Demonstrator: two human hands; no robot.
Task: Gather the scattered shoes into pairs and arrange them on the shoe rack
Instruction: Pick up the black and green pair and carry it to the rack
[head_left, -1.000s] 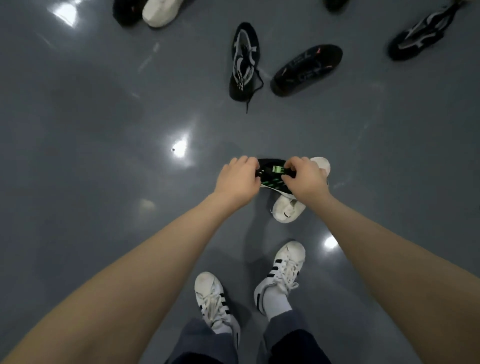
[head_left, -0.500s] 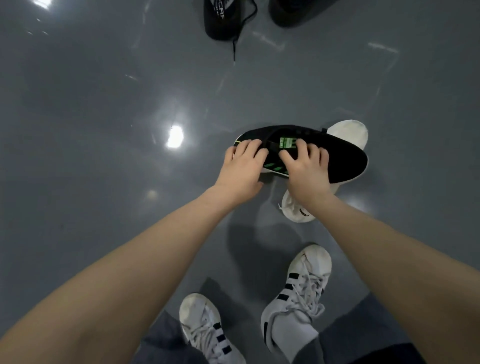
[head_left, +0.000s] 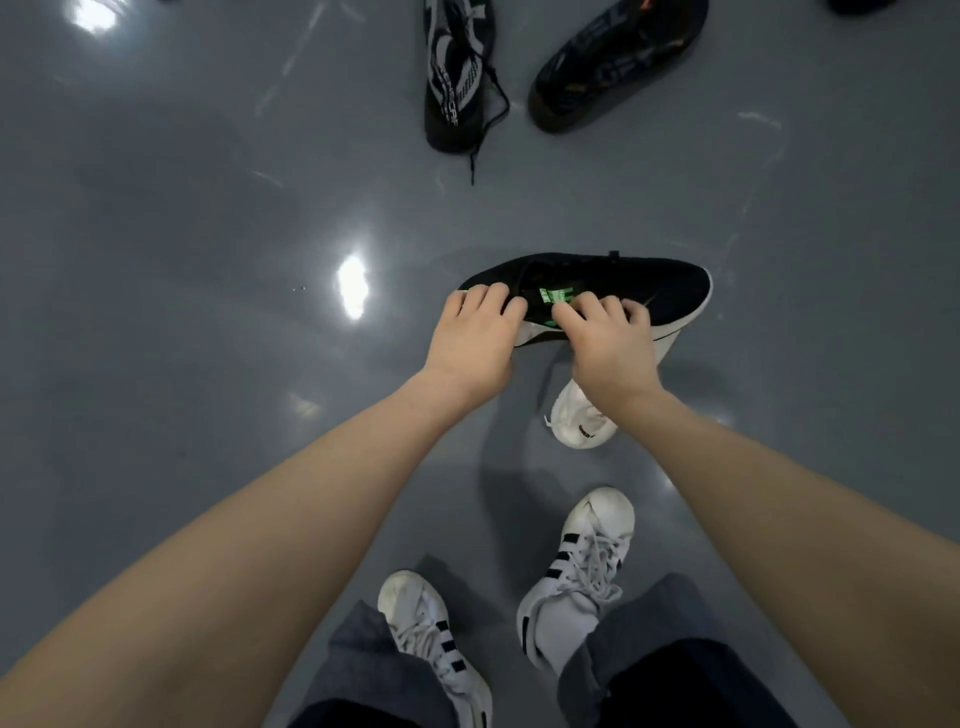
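A black sneaker with green marks and a white sole (head_left: 649, 291) is held above the grey floor, toe pointing right. My left hand (head_left: 475, 338) grips its heel end, fingers curled over the collar. My right hand (head_left: 608, 348) grips its middle, fingers hooked at the tongue by the green label. Below it a white sneaker (head_left: 579, 421) lies on the floor, mostly hidden by my right hand and the black shoe. No shoe rack is in view.
Two loose shoes lie at the top: a black and white knit shoe (head_left: 457, 78) with a trailing lace and a black shoe (head_left: 618, 62) to its right. My own feet in white striped sneakers (head_left: 576, 561) stand at the bottom. The grey floor (head_left: 182, 312) is glossy.
The black sneaker has come up off the white one and now covers more of it. The camera has tilted up slightly, showing more of the far shoes.
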